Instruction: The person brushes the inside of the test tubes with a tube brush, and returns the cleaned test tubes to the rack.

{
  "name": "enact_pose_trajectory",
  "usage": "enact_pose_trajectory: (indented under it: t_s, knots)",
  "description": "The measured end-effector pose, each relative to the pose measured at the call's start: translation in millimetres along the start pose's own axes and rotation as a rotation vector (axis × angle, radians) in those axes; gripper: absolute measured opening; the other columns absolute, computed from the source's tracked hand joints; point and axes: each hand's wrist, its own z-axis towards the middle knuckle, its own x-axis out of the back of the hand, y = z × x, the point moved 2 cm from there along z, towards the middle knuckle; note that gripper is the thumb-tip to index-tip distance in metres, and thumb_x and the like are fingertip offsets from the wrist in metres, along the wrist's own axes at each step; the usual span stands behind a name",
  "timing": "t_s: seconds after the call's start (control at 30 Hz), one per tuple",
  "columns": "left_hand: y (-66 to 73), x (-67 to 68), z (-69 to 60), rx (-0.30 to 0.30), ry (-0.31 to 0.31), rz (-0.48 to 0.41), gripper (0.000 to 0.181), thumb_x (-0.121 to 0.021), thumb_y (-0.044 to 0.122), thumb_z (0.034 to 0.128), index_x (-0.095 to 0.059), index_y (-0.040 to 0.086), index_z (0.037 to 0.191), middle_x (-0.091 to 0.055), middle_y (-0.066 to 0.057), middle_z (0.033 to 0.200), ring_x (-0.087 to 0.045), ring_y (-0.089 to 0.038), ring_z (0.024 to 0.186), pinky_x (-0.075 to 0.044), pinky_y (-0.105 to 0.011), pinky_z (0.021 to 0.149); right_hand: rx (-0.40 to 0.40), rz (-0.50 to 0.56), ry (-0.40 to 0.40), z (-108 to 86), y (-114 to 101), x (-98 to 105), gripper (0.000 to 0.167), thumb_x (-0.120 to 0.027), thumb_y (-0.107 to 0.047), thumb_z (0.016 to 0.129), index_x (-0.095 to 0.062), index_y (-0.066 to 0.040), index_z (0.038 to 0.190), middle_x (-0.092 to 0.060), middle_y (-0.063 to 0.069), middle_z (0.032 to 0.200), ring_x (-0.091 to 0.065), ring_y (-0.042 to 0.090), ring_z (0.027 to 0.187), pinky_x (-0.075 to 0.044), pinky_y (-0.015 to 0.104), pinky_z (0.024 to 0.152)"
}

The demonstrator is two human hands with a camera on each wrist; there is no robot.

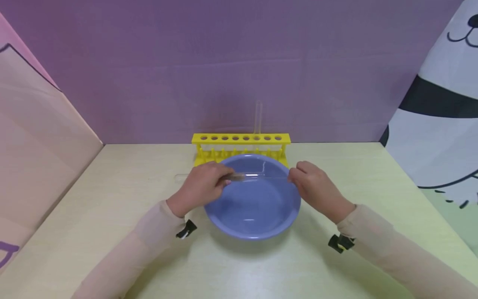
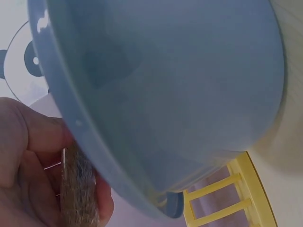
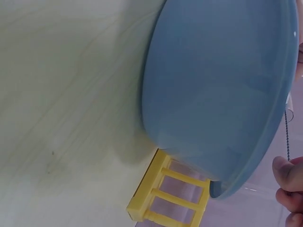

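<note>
Over the blue basin (image 1: 252, 207), my left hand (image 1: 203, 182) grips a clear glass test tube (image 1: 181, 177) that lies level, its rounded end pointing left. Brown bristles of a brush (image 1: 237, 177) show at the tube, just right of the left fingers; the left wrist view shows the bristles (image 2: 79, 189) close beside the thumb. My right hand (image 1: 317, 189) pinches the brush's thin twisted wire (image 3: 287, 137) at the basin's right rim. The fingers of the right hand (image 3: 291, 189) are curled together on the wire's end.
Behind the basin stands a yellow test tube rack (image 1: 240, 138), with one clear tube (image 1: 258, 118) upright in it. A purple cloth (image 1: 239, 70) hangs behind the pale table (image 1: 142, 166).
</note>
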Motion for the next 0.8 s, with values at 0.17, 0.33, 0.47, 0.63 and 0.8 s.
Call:
enact_pose_trajectory:
  t_s: [0.17,0.33,0.47,0.63,0.8]
  knots:
    - [0.2,1.1,1.9,0.011,-0.016,-0.022,0.02,-0.066,0.008,0.086,-0.071,0.006,0.105,-0.069,-0.002,0.089,-0.057,-0.014,0.072,-0.048,-0.029,0.066,0.051,-0.023,0.039,-0.3,3.4,-3.3,0.024,-0.071,0.018,0.067,-0.06,-0.002,0.073,-0.047,0.004,0.067,-0.046,0.017,0.063,-0.046,0.027,0.055]
    - [0.8,0.5,3.3,0.011,-0.041,-0.045,0.019,-0.065,0.01,0.0872,-0.07,0.007,0.105,-0.069,-0.002,0.087,-0.056,-0.014,0.071,-0.047,-0.029,0.065,0.111,-0.051,0.085,-3.2,4.8,-4.4,0.025,-0.068,0.021,0.065,-0.059,-0.001,0.075,-0.042,0.005,0.067,-0.04,0.018,0.062,-0.04,0.028,0.054]
    - [1.0,-0.4,4.8,0.023,-0.059,-0.059,0.018,-0.064,0.011,0.0884,-0.07,0.007,0.104,-0.068,-0.001,0.086,-0.055,-0.013,0.069,-0.046,-0.029,0.065,0.14,-0.072,0.107,-4.9,5.0,-4.3,0.025,-0.067,0.021,0.065,-0.059,0.0,0.077,-0.041,0.006,0.067,-0.04,0.019,0.062,-0.039,0.029,0.055]
    - [1.6,-0.7,6.1,0.04,-0.068,-0.064,0.017,-0.063,0.012,0.0891,-0.07,0.008,0.104,-0.067,0.0,0.084,-0.054,-0.013,0.068,-0.045,-0.029,0.064,0.19,-0.085,0.139,-5.8,5.6,-3.8,0.023,-0.063,0.021,0.066,-0.059,0.003,0.08,-0.04,0.008,0.067,-0.038,0.021,0.062,-0.037,0.03,0.055]
    - [2.8,0.7,6.8,0.04,-0.075,-0.083,0.018,-0.062,0.012,0.0897,-0.07,0.007,0.105,-0.068,-0.001,0.087,-0.057,-0.013,0.071,-0.047,-0.03,0.067,0.25,-0.065,0.206,-5.7,6.6,-4.7,0.016,-0.051,0.016,0.074,-0.059,0.004,0.081,-0.039,0.009,0.067,-0.037,0.023,0.061,-0.035,0.032,0.054]
